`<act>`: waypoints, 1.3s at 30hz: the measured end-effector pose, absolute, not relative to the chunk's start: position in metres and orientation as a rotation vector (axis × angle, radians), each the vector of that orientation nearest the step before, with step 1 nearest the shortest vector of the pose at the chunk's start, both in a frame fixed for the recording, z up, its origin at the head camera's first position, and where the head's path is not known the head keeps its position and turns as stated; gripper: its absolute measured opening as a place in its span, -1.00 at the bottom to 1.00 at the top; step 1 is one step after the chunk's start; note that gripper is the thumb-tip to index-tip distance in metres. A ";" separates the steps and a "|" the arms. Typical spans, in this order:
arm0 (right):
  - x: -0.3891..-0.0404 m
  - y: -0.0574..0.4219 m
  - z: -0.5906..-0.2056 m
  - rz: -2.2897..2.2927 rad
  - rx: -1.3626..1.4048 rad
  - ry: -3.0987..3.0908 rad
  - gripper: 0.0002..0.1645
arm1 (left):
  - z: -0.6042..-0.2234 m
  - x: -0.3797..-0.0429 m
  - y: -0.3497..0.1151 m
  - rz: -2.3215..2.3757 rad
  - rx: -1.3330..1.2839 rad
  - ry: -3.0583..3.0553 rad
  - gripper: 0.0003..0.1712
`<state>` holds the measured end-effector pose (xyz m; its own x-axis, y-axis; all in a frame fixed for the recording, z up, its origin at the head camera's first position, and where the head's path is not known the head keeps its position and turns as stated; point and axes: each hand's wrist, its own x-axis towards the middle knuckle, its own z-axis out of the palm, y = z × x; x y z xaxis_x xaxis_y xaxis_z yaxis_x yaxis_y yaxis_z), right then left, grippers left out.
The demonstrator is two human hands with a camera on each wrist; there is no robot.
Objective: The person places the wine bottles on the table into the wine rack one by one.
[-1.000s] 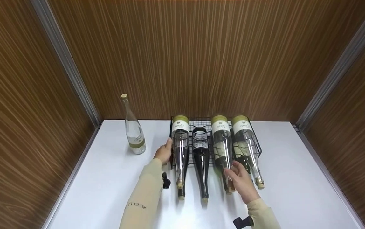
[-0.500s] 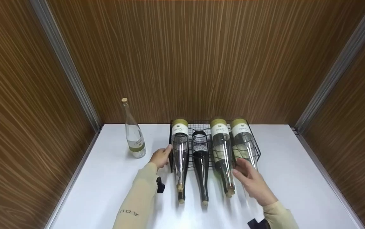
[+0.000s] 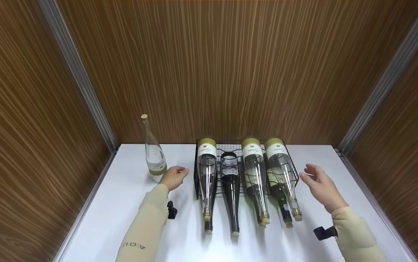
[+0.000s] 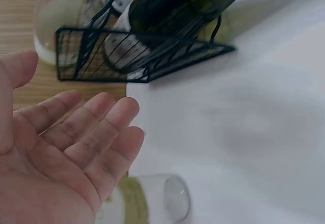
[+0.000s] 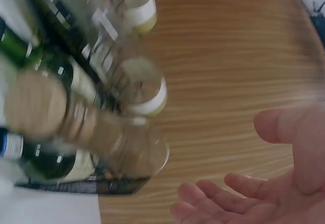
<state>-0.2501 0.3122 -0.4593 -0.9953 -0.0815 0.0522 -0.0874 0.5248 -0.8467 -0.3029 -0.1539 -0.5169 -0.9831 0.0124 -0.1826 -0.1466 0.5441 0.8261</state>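
My left hand (image 3: 174, 177) hovers with relaxed fingers between the standing clear bottle (image 3: 154, 156) and the black wire rack (image 3: 195, 182). In the left wrist view its palm (image 4: 56, 178) faces up into the camera, fingers extended and holding nothing. To the right of the rack, my right hand (image 3: 322, 187) is raised with fingers parted and nothing in them. On the rack's upper level lie a left clear bottle (image 3: 206, 182), a middle clear bottle (image 3: 255, 174) and a right clear bottle (image 3: 282, 171), corked necks toward me. A dark bottle (image 3: 231, 189) lies lower, between the left two.
Under the clear bottles lie other dark bottles, one a green bottle (image 3: 282, 198) with its cork showing. The white tabletop (image 3: 238, 251) runs up to a wood-grain back wall (image 3: 223, 72), with similar panels on both sides.
My right hand has moved off the clear bottles, out to the right of the rack. My left hand has come away from the rack's left side toward the standing bottle. The bottles stay in place.
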 end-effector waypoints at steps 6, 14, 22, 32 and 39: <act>-0.271 0.323 -0.465 1.476 0.048 -2.858 0.01 | -0.499 -0.304 -0.174 1.373 -0.170 2.698 -0.44; -0.305 0.323 -0.477 1.365 0.017 -3.024 0.03 | -0.471 -0.306 -0.204 1.310 -0.223 2.763 -0.40; -0.324 0.320 -0.495 1.379 0.009 -3.117 -0.12 | -0.432 -0.307 -0.229 1.175 -0.424 2.867 -0.43; -0.330 0.316 -0.518 1.758 -0.129 -3.015 -0.09 | -0.402 -0.313 -0.234 1.171 -0.720 2.934 -0.21; -0.333 0.320 -0.531 1.736 -0.158 -3.035 -0.10 | -0.401 -0.320 -0.234 1.164 -0.711 2.963 0.13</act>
